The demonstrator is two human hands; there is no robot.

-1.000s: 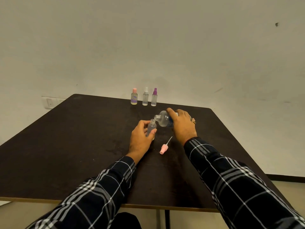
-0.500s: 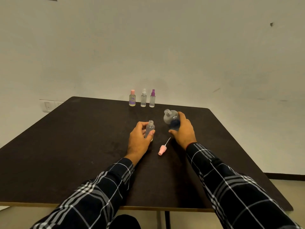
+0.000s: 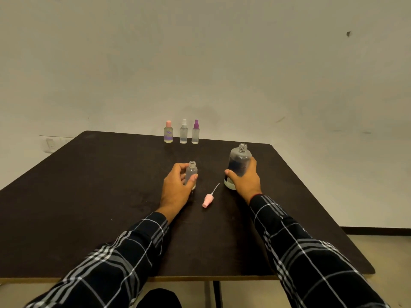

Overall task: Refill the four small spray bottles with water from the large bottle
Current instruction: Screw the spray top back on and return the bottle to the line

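**Both hands on open bottles, spray head loose between**

Left hand – grip closed round the small spray bottle, thumb on the near side and fingers behind. The bottle is upright on the table, its neck uncapped and poking above the grip. The body is clear and I can't read the fill level.

Well beyond the left grip, at the far edge, three more small bottles stand in a row, all capped: pink-capped bottle, white-capped bottle, purple-capped bottle. They sit close together, not touching.

Between the two grips and slightly nearer the person, the pink spray head lies on its side. Its thin dip tube points away towards the right grip and touches neither hand.

Right hand – grip wrapped round the lower half of the large bottle from the right. The bottle is uncapped and near upright, leaning a little, neck clear above the grip. Its base is at table level, but I can't tell if it's fully set down. It has a dark label, with pale liquid low down.

Both arms are in plaid sleeves.
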